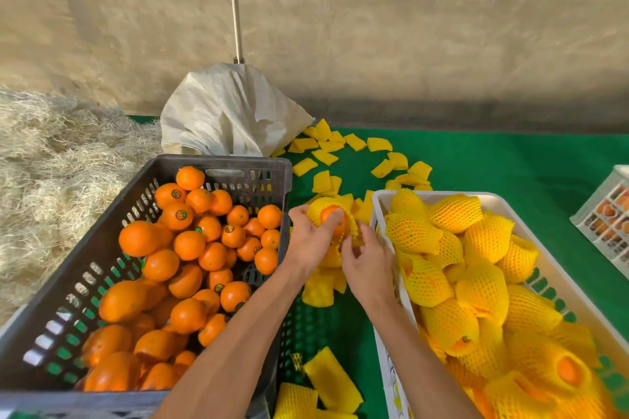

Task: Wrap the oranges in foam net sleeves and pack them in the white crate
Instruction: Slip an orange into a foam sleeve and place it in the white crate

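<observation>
While the white crate [381, 201] is sitting just to the right of both hands, already heaped with wrapped fruit, the dark crate [218, 163] on the left is holding the bare oranges [190, 245] that are waiting their turn. Between the two crates, loose yellow sleeves [326, 156] are lying scattered across the green mat [493, 160].

The orange in hand [335, 218] is being held above that gap, close to the white crate's near-left corner, so the coming move, as I judge it, is running a short way rightward, and the right hand is the nearer one to the crate.

The left hand [311, 240] is curling round the orange from the left side, fingers bent over its top. The right hand [369, 264] is pinching the lower edge of the sleeve [320, 207] with bent fingertips, seemingly pulling it down.

The sleeve is covering the orange only in part: a patch of bare peel is showing at the top through the open end, with the net bunching around the sides. Its open axis is running roughly up and toward the person.
</observation>
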Demonstrator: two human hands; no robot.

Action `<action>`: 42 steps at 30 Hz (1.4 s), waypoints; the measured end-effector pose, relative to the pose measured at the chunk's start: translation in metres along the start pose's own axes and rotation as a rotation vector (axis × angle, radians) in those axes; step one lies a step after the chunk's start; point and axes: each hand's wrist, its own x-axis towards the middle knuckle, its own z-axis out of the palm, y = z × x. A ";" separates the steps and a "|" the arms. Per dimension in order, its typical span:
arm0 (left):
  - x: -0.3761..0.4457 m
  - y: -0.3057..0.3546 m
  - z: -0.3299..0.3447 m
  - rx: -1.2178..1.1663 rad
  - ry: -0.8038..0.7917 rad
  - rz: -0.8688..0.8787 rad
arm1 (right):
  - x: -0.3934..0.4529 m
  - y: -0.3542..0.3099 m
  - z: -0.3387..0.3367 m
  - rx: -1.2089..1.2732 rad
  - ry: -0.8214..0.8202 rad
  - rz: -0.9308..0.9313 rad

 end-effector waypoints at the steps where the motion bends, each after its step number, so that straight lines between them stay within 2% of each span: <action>1: 0.000 0.001 -0.001 -0.010 -0.020 -0.007 | 0.001 0.003 0.002 0.052 -0.082 0.061; 3: -0.002 0.000 -0.001 0.047 -0.083 0.010 | 0.002 0.007 0.002 0.180 -0.188 0.136; 6: -0.004 -0.008 0.003 0.130 -0.139 0.103 | 0.002 0.012 -0.001 0.274 -0.168 0.098; 13: -0.002 -0.007 0.004 0.232 0.065 0.258 | 0.002 0.007 -0.001 0.363 -0.049 0.140; 17: -0.004 -0.004 0.007 0.219 0.086 0.310 | 0.000 -0.001 -0.001 0.459 0.025 0.101; 22: -0.005 -0.004 0.006 0.142 0.084 0.230 | -0.006 -0.002 -0.002 0.400 0.020 -0.025; 25: -0.002 -0.006 0.005 0.150 0.114 0.190 | -0.005 -0.008 -0.009 0.335 -0.014 0.012; 27: -0.003 -0.007 0.004 0.226 0.100 0.241 | 0.001 -0.013 -0.013 0.316 -0.050 0.034; 30: -0.009 -0.008 0.003 0.285 -0.028 0.363 | 0.008 -0.022 -0.015 0.257 -0.091 0.004; 33: -0.013 -0.002 0.003 0.265 -0.139 0.417 | 0.012 -0.022 -0.018 0.210 0.007 0.055; 36: -0.015 0.009 0.007 0.176 -0.245 0.495 | 0.018 -0.022 -0.029 0.149 0.175 -0.028; 39: -0.016 0.026 0.012 0.199 -0.242 0.607 | 0.028 -0.015 -0.047 0.051 0.413 -0.162; 42: -0.012 0.041 0.006 0.172 -0.197 0.608 | 0.031 0.006 -0.066 -0.171 0.571 -0.152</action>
